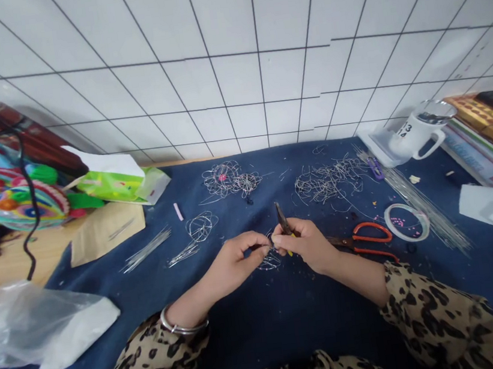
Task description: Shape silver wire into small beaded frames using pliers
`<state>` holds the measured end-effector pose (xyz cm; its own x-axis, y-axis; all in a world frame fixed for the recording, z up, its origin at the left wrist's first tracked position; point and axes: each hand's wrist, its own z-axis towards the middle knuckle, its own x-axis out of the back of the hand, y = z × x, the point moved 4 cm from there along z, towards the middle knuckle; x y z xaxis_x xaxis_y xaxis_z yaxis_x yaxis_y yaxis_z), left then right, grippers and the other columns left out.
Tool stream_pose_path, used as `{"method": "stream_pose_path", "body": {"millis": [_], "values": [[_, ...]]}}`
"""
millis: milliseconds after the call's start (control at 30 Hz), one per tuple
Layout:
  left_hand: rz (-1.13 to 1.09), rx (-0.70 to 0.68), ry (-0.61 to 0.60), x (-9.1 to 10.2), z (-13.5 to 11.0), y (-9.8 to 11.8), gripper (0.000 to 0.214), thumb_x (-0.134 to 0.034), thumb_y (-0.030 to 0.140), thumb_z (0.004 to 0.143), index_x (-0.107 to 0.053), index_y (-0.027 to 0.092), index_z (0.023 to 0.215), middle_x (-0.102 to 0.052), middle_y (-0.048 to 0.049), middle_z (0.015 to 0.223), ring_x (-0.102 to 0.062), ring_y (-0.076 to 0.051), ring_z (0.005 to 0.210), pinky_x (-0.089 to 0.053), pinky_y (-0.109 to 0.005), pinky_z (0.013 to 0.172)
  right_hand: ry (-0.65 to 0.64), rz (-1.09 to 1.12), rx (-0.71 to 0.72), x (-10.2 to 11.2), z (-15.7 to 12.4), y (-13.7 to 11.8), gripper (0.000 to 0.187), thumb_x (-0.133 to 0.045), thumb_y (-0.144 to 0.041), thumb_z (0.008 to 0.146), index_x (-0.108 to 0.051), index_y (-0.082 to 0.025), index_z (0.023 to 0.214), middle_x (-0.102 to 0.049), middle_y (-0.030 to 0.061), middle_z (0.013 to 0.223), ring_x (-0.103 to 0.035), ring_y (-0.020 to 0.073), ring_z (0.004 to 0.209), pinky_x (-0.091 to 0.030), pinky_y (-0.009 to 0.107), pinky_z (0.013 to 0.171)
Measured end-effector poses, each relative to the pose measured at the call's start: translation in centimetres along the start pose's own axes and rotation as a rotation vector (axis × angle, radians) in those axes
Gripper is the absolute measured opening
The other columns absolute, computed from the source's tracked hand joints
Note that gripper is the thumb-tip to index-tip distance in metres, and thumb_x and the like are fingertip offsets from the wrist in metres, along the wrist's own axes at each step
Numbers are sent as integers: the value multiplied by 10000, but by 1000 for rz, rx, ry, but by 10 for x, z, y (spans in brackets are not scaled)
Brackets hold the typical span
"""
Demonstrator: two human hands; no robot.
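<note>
My left hand (pixel 240 256) pinches a thin wire piece (pixel 271 242) between thumb and fingertips. Facing it, my right hand (pixel 306 243) is closed around a pair of pliers (pixel 282 219) with dark jaws pointing up and away and a bit of yellow on the handle. My right thumb and forefinger also meet close to the wire, almost touching the left fingertips. Below the fingers lies a small bundle of bent wire (pixel 269 260), partly hidden by my hands. Right of my right hand rest scissors with red handles (pixel 371 233), their blades partly covered by my wrist.
Tangled wire heaps (pixel 330 179) lie toward the wall, with cut wire lengths (pixel 146 250) at left and long straight wires (pixel 426 209) at right. A clear ring dish (pixel 407 222) holds pink beads. A white mug (pixel 421 134) stands back right; a plastic bag (pixel 42 323) lies front left.
</note>
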<state>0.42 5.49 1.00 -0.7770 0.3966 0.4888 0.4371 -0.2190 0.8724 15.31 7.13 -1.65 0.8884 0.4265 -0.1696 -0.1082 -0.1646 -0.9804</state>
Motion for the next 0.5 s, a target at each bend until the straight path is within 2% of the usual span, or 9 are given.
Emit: {"method": "stream_pose_path", "body": {"millis": [233,500], "values": [[64,-21,-14,-2,0,1,134,-477,130,819,-608,158,813,-576,-3,746,-525,-114,689,-406,-240,656,34,-5,8,0,-2,3,84,-612,-250,759,-598,-169,775,-512,-44,611,-459,81,558,-371,230,572],[59,-9,18,-1,0,0,110,-494,147,817,-602,157,798,-579,1,744,-530,-114,697,-406,-238,663,82,160,-41,-6,-3,9,78,-620,-232,739,-596,-164,767,-570,-21,659,-494,88,576,-389,233,567]]}}
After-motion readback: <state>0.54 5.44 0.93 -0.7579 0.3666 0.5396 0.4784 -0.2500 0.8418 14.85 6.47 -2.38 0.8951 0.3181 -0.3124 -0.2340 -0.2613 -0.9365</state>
